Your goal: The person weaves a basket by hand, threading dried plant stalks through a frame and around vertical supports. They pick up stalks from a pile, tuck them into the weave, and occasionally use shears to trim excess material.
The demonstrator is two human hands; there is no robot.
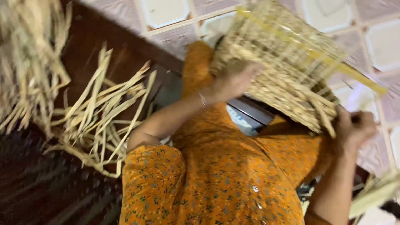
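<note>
Above our lap, over the pale tiled floor, we hold a half-woven basket of tan dried straw tilted between both hands, seemingly so its side can be reached. Our left hand presses flat against its near wall, fingers spread; our right hand has its fingers curled tight on loose strands at the lower edge. A yellow flat strip crosses it. Loose pale straw strips lie on the floor's dark left side.

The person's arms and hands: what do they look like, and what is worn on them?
Both forearms are bare. The left arm has a short orange sleeve with a small dark flower print, matching the dress. A thin, pale bracelet circles the left wrist. The left hand and right hand wear no gloves; rings cannot be made out in the blur.
</note>
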